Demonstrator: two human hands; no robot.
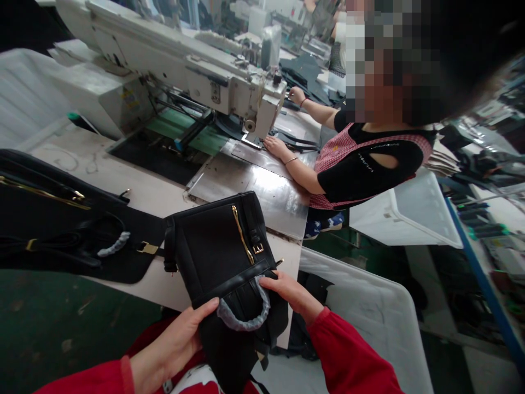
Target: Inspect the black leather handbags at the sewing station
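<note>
From the head camera, both hands hold a black bag (229, 257) at the near edge of the worktop (135, 191), its lower part hanging off toward the person's lap. The left hand (172, 345) grips the bag's left side, thumb laid across the front and the other fingers hidden behind it. The right hand (289, 295) rests on the top edge, its fingers pressed together on the wrapped handle (246, 320). A gold zip (241, 235) runs down the bag's front. Another black bag (61, 219) lies to the left on the worktop. Farther back, a co-worker (365, 164) in a checked apron sits at a sewing machine (184, 71), a hand (276, 148) flat on the metal plate (254, 186) beneath the needle.
</note>
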